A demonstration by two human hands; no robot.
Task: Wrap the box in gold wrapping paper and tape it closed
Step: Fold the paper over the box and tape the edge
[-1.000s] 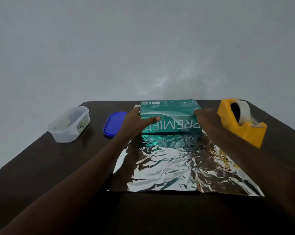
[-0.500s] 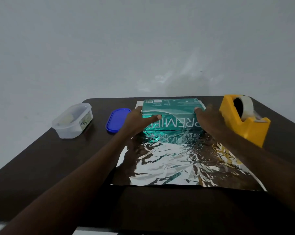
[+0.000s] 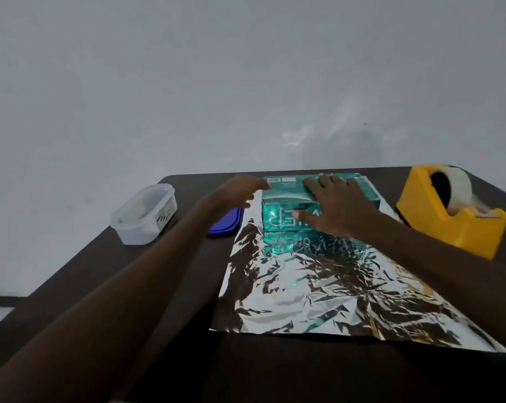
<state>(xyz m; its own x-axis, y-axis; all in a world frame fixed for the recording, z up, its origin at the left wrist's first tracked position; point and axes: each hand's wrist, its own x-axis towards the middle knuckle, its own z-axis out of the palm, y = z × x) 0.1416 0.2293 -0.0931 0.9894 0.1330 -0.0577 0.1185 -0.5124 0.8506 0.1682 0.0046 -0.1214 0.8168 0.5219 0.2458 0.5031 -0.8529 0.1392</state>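
1. We note the change from a moment ago: both hands then held the ends of the box (image 3: 289,196). Now the right hand (image 3: 337,206) lies on the top face, fingers spread and straight, thumb over the front face.
2. The left hand (image 3: 237,191) has left the box end. It hangs just beside the box's left end, fingers relaxed and loosely extended, with nothing in its grip.
3. The box sits at the far edge of the gold wrapping paper (image 3: 327,286), which lies flat and crinkled on the surface (image 3: 129,286), its shiny side up. Most of the sheet extends toward us.
4. We judge that the box is now placed and steadied by one hand. This frees the left hand to take a paper edge.
5. The next step probably calls for folding the near portion of paper up and over the box.
6. The tape dispenser (image 3: 452,210) stands right of the sheet. No tape is drawn yet.
7. A clear plastic container (image 3: 144,213) and a blue lid (image 3: 225,225) rest to the left.
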